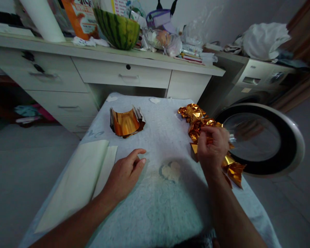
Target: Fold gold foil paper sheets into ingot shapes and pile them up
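Observation:
A curved stack of gold foil paper sheets [126, 123] with silvery edges stands on the cloth-covered table, ahead of my left hand. My left hand [129, 170] rests near the table's middle, thumb and index finger apart, with nothing between them. To the right lies a heap of crumpled and folded gold foil pieces [195, 119]. Over this heap is my right hand [214, 146], its fingers bent and pinched together. Whatever it may hold is hidden by the hand. Several foil pieces show around and beneath it.
Folded pale paper sheets [74, 179] lie on the table's left side. Behind stands a white drawer desk [129, 74] bearing a cut watermelon [117, 31], an orange bag [81, 19] and plastic bags. At the right, a washing machine's open round door [290, 144] adjoins the table.

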Available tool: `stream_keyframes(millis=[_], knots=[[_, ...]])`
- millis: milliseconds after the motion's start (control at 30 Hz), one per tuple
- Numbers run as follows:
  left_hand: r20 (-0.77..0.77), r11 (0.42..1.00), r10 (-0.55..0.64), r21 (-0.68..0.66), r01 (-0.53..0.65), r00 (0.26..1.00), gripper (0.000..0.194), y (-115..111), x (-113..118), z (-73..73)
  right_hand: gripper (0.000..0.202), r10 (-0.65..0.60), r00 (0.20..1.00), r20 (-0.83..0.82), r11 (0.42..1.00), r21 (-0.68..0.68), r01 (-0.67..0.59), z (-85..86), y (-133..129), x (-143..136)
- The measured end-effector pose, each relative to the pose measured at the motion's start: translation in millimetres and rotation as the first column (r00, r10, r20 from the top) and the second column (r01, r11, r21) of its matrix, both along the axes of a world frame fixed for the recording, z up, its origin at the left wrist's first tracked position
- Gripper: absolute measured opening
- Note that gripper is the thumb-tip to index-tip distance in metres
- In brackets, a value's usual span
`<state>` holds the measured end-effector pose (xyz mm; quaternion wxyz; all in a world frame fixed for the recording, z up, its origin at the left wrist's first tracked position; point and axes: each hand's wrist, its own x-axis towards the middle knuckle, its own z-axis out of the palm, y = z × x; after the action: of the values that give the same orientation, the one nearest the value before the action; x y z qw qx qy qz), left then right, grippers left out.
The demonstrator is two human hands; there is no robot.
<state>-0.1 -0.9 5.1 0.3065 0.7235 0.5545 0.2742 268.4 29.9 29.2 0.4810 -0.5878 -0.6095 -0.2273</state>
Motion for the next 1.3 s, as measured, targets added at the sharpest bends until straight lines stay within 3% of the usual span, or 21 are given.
stream_keyframes(millis=[100,200,267,567,733,867,1000,1133,1300], knots=[[-0.002,1.0,-0.011,-0.014,0.011,1.0,0.03,-0.5,0.2,1.1,0.01,0.242,0.97,-0.023,0.947,-0.21,-0.241,-12.0,-0.2,-23.7],[0.005,1.0,-0.01,-0.023,0.011,1.0,0.028,-0.2,0.2,2.5,0.012,0.449,0.883,-0.135,0.79,-0.401,-0.463,-22.1,-2.0,-40.6],[0.007,1.0,-0.014,-0.028,0.014,1.0,0.028,0.2,-0.2,2.6,0.012,0.514,0.837,-0.187,0.702,-0.47,-0.536,-26.0,-3.1,-46.3],[0.019,0.998,-0.028,-0.052,0.029,0.999,0.025,1.4,0.1,-0.8,0.009,0.525,0.822,-0.22,0.569,-0.628,-0.532,-38.7,5.6,-51.6],[0.055,0.997,-0.022,-0.07,0.026,0.998,0.023,1.8,-1.3,-2.6,0.013,0.588,0.785,-0.194,0.46,-0.718,-0.522,-29.5,22.9,-68.9],[0.154,0.996,0.001,-0.084,0.013,0.988,0.022,3.1,-3.3,-1.7,0.014,0.471,0.848,-0.243,0.506,-0.713,-0.485,-18.7,47.0,-97.0],[0.268,0.988,0.095,-0.141,-0.058,0.959,0.023,6.5,-6.6,-2.5,0.013,0.312,0.894,-0.323,0.567,-0.692,-0.447,-23.1,71.1,-127.9],[0.387,0.968,0.214,-0.205,-0.142,0.897,0.021,10.8,-9.9,-7.2,0.02,0.203,0.931,-0.304,0.606,-0.707,-0.363,-31.7,84.1,-149.6],[0.501,0.939,0.309,-0.298,-0.174,0.808,0.02,13.7,-10.4,-10.8,0.03,0.14,0.959,-0.244,0.621,-0.733,-0.278,-30.4,90.8,-162.6]])
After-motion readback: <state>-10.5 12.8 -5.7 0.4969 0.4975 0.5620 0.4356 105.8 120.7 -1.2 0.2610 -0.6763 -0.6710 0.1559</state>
